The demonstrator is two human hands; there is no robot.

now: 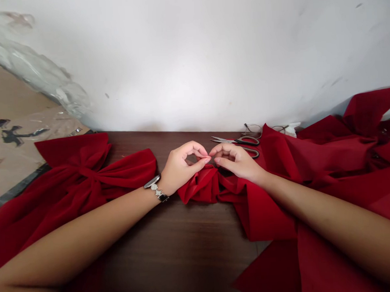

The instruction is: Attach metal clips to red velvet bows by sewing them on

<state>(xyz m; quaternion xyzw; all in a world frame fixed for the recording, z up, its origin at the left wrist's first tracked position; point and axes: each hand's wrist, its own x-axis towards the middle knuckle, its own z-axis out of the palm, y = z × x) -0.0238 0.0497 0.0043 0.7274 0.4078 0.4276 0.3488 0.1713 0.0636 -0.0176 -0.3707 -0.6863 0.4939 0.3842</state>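
Two fingertip pinches, left hand [179, 165] and right hand [240, 161], meet above gathered cloth [201, 186], seemingly for precision; I cannot discern contents.

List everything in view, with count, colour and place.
cloth: count unclear, red, bunched beneath the hands and heaped at right
bow: 1, red, left on table
table: 1, dark brown, below the hands
scissors: 1 pair, silver with dark-and-grey handles, beyond right hand
probable glasses: 1, colour unclear, behind scissors
scrap: 1, white, near wall
wall: 1, white, behind table
cardboard: 1, brown, black-marked, far left
plastic: count unclear, clear, upper left
probable watch: 1, dark, left wrist
bracelet: 1, silver-and-black, left wrist
left hand: 1, bare, centre
right hand: 1, bare, centre
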